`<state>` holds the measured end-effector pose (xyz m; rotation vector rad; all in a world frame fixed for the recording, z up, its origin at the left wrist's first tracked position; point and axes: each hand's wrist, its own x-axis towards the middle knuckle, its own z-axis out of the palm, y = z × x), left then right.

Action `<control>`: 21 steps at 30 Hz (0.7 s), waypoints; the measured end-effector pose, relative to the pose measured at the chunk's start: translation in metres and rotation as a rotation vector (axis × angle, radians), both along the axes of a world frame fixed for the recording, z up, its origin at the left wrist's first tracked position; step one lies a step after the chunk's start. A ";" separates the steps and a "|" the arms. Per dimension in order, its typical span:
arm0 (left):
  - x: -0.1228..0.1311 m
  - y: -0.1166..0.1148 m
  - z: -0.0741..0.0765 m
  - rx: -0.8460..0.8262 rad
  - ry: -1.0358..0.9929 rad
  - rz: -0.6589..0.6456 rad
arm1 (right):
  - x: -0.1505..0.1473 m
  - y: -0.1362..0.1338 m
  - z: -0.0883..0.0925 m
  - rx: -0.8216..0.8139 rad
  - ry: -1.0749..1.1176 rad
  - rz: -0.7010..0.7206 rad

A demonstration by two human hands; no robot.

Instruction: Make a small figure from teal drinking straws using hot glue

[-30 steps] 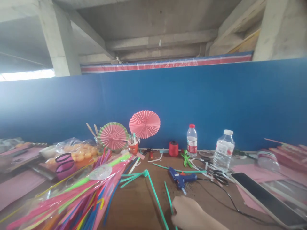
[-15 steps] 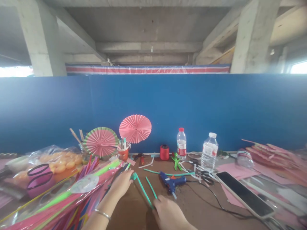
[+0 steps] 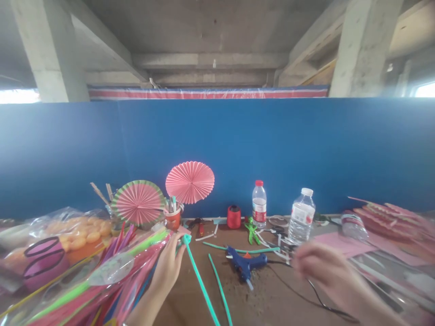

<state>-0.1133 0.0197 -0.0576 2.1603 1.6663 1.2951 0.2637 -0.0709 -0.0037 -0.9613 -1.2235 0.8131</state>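
A brown wooden table (image 3: 272, 303) carries a blue glue gun (image 3: 245, 264), long teal paper sticks (image 3: 200, 280), two clear plastic water bottles (image 3: 301, 216), a red thread spool (image 3: 234, 217) and, seemingly, pink paper sheets (image 3: 340, 242).

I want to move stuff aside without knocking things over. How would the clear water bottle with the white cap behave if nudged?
The white-capped bottle stands tall and narrow, so it would probably tip rather than slide. It looks like thin, crinkled plastic, likely light, though its fill level is unclear. Once down, its round body would probably roll toward the scissors and paper scraps.

Left hand (image 3: 169, 267) fingers curled; right hand (image 3: 326, 271) raised, blurred.
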 end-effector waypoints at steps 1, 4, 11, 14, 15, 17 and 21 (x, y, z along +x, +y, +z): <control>0.001 -0.001 -0.001 0.013 -0.032 -0.008 | -0.006 0.006 -0.003 0.004 -0.095 0.031; 0.003 -0.004 -0.005 0.045 -0.131 -0.030 | -0.039 0.033 -0.025 0.061 -0.762 0.131; 0.009 -0.009 -0.013 0.100 -0.379 0.051 | -0.050 0.077 -0.060 0.063 -1.275 0.148; 0.009 -0.009 -0.014 0.050 -0.352 0.033 | -0.020 0.080 -0.059 0.003 -1.243 0.096; 0.009 -0.009 -0.014 0.035 -0.340 0.026 | -0.011 0.081 -0.059 -0.027 -1.238 0.081; 0.009 -0.008 -0.014 0.015 -0.327 0.020 | 0.000 0.082 -0.057 -0.078 -1.244 0.136; 0.009 -0.008 -0.014 0.005 -0.305 0.026 | -0.005 0.085 -0.054 -0.079 -1.295 0.153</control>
